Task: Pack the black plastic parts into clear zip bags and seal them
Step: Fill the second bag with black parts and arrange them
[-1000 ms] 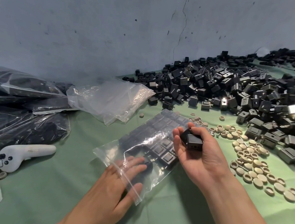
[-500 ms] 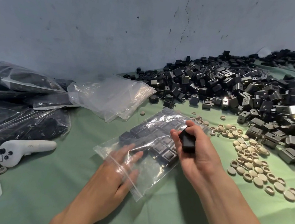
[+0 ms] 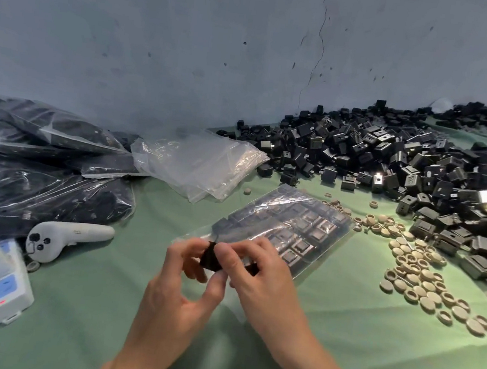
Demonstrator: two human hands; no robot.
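Our left hand (image 3: 182,280) and right hand (image 3: 259,274) meet at the near mouth of the clear zip bag (image 3: 288,229), which lies flat and part-filled toward two o'clock, and both pinch one black part (image 3: 211,258). We work on a green cloth (image 3: 369,350) against a cracked blue-grey wall (image 3: 191,42). From the hands, a heap of loose black parts (image 3: 405,166) lies beyond the bag, tan round caps (image 3: 420,271) at three, empty bags (image 3: 196,160) at twelve, filled bags (image 3: 41,167) at ten, a white controller (image 3: 63,233) at nine.
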